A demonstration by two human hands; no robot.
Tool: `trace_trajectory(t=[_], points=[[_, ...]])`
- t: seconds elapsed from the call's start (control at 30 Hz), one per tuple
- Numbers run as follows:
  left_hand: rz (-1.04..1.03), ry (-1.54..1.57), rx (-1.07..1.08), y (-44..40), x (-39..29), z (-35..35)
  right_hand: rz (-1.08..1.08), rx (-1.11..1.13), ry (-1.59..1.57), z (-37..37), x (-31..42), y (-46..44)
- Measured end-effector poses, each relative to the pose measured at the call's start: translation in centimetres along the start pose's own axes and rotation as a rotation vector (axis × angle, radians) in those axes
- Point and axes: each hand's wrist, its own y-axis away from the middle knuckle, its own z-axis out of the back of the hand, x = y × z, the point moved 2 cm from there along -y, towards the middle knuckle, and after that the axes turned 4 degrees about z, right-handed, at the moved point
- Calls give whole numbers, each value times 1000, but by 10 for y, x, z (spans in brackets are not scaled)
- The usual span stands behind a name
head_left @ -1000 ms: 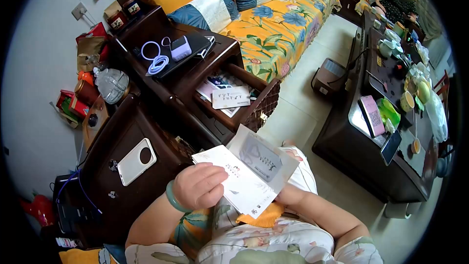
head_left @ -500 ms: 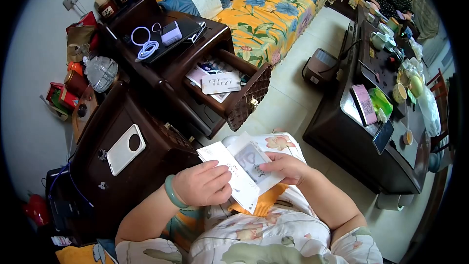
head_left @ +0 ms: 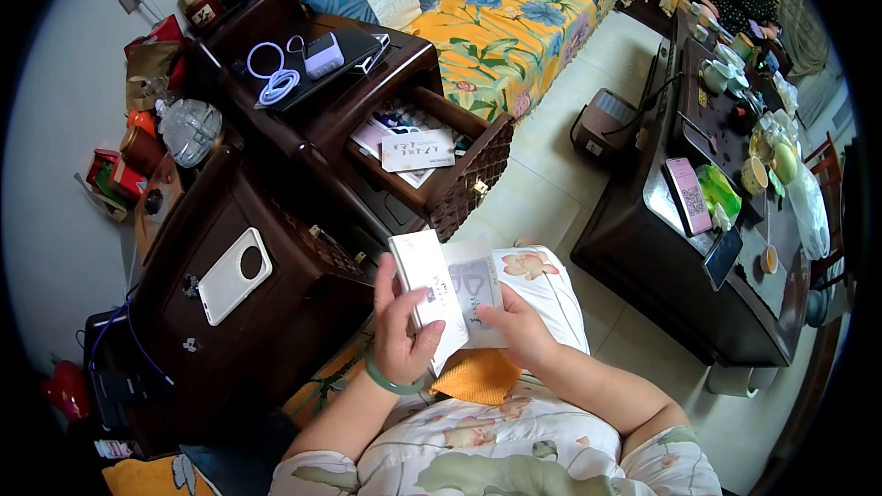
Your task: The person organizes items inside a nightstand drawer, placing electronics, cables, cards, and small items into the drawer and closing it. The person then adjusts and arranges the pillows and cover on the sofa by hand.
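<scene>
My left hand (head_left: 400,335), with a green bangle at the wrist, is closed around a white printed packet (head_left: 424,262). Small dark and red marks show on the packet's face, and its edge looks thick. In my right hand (head_left: 522,326), the thumb presses on a translucent sleeve (head_left: 471,280) with a grey printed picture in it. Packet and sleeve overlap above my lap. An orange ribbed cloth (head_left: 478,378) lies on my lap below them. Beyond my hands an open drawer (head_left: 469,174) holds papers, a white card (head_left: 418,151) on top.
A white phone case (head_left: 235,280) lies on the dark wooden cabinet at left. A purple device (head_left: 323,55) and coiled cable (head_left: 277,87) rest above the drawer. At right, a dark table (head_left: 634,248) bears phones, cups and bags. A person (head_left: 740,5) sits at its far end.
My left hand has turned more upright and shifted left, tilting the white packet upright with its thick edge showing. The sleeve in my right hand has moved slightly left and turned more upright.
</scene>
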Motion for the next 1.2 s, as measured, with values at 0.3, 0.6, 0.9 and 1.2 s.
trace_trajectory(t=[0.3, 0.6, 0.9, 1.2], points=[[851, 579, 80, 18, 16, 1, 55, -61, -116, -2, 5, 4], [675, 381, 85, 5, 8, 19, -97, 47, -215, -6, 6, 7], [284, -272, 488, 14, -9, -9, -80, 303, -340, -9, -1, 6], [401, -160, 493, 13, -5, -3, 1, 325, -221, -7, -10, 11]])
